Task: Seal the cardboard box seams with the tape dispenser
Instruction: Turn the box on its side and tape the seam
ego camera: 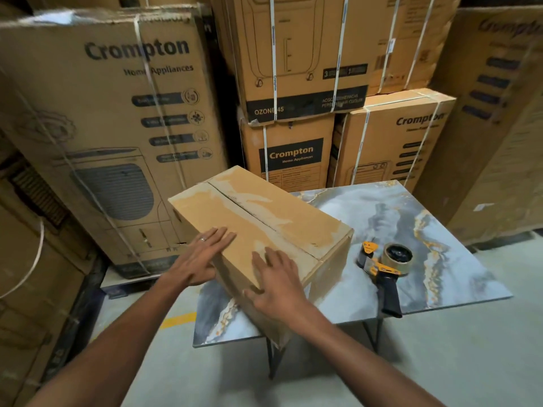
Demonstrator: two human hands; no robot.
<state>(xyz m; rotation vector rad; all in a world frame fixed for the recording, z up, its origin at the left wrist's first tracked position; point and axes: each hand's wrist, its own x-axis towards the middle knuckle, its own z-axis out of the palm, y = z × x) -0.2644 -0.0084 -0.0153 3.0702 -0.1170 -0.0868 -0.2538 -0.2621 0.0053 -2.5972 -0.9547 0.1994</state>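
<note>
Box: the cardboard box (258,227) sits skewed on the bench (440,230), its near end overhanging the edge, flaps closed, the centre seam (249,211) bare of tape.
Left hand: the left hand (202,259) lies flat with fingers spread on the near corner, holding nothing, likely to steady the box.
Right hand: the right hand (276,282) is also spread and empty, pressing the near flap, probably to keep it shut.
Tape dispenser: the tape dispenser (382,265) rests on the bench just right of the box, handle toward the person, within easy reach of the right hand.
Stage: judged early; no sealing is visible yet.

Brown cardboard box (264,227), seam untaped, tape dispenser (385,265) lying just beside it.
</note>
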